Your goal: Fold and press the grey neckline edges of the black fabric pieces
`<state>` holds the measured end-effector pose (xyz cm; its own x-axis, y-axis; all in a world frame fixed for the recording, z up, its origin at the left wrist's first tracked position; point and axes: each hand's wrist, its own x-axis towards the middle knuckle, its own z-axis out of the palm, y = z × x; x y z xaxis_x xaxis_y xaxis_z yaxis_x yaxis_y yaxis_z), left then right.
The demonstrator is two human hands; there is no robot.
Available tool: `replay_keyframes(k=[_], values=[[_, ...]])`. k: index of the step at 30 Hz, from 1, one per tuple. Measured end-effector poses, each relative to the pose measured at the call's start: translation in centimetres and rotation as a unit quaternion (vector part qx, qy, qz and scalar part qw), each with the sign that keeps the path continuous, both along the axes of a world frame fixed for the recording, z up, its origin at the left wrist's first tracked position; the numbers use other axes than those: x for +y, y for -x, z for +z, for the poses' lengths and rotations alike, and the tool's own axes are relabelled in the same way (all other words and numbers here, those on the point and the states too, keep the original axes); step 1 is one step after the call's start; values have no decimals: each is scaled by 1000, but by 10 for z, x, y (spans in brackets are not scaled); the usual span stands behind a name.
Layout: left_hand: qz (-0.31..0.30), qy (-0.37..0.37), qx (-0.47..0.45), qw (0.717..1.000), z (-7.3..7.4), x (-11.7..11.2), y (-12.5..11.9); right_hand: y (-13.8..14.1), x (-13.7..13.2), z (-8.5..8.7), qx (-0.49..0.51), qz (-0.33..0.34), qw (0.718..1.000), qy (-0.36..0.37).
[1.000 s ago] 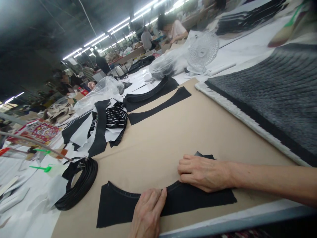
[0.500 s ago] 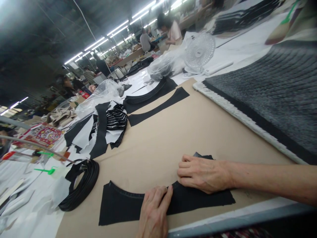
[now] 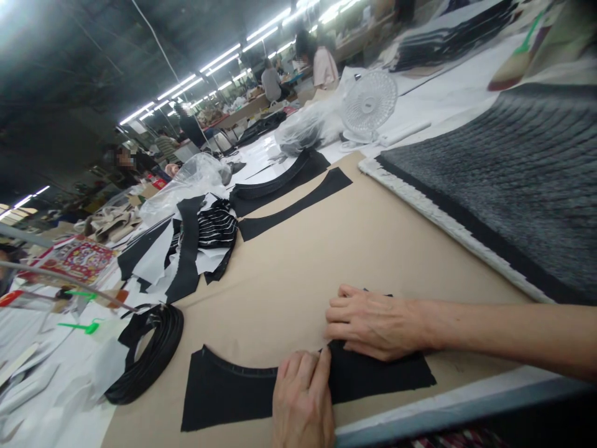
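Observation:
A black fabric or leather-like piece (image 3: 228, 398) lies flat on the tan board, its curved upper edge showing a narrow folded strip with small notches. My left hand (image 3: 303, 398) rests across the middle of the piece, fingers pressed together at the curved edge. Close by on its right, my right hand (image 3: 373, 320) is closed, with curled fingers over the same edge. The fingertips of this hand are partly hidden, and it covers much of the piece's right part. A dark corner of the piece peeks out above the right hand.
The tan board (image 3: 289, 274) carries a coil of black strip (image 3: 168, 354) at left. Farther back lie a narrow curved black piece (image 3: 298, 202) and a striped black bundle (image 3: 217, 227). A grey ribbed sheet (image 3: 489, 174) covers the right; a white fan (image 3: 370, 102) stands behind.
My left hand has slid slightly right along the curved edge. The right hand has shifted a little left, bringing the two hands closer. The view has moved slightly.

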<state>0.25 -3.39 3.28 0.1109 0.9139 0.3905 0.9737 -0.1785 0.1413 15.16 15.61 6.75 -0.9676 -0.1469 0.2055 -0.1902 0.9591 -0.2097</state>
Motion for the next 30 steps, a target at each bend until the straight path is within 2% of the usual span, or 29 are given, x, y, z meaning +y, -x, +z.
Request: replay_keyframes(k=[3,6,9,13,16,20,23,26,30], values=[[31,22,-47,998,3,2,7,0,4,8,-37,-43,996,62],[57,25,-74,995,10,9,10,2,7,12,-75,-50,990,105],[84,71,-110,988,18,22,2,4,8,14,-102,-47,989,98],[80,126,-162,976,26,34,-16,2,11,12,-104,-42,989,94],[72,108,-155,979,17,32,-24,-3,14,8,-79,-19,993,84],[89,-2,-57,994,-16,18,-31,-10,15,5,-38,8,998,50],[98,-75,19,992,-35,9,-36,-14,16,4,-22,27,999,17],[86,-108,37,990,-37,5,-37,-17,16,1,-13,50,999,-16],[74,-101,24,992,-21,8,-30,-19,16,-1,-3,52,999,-7]])
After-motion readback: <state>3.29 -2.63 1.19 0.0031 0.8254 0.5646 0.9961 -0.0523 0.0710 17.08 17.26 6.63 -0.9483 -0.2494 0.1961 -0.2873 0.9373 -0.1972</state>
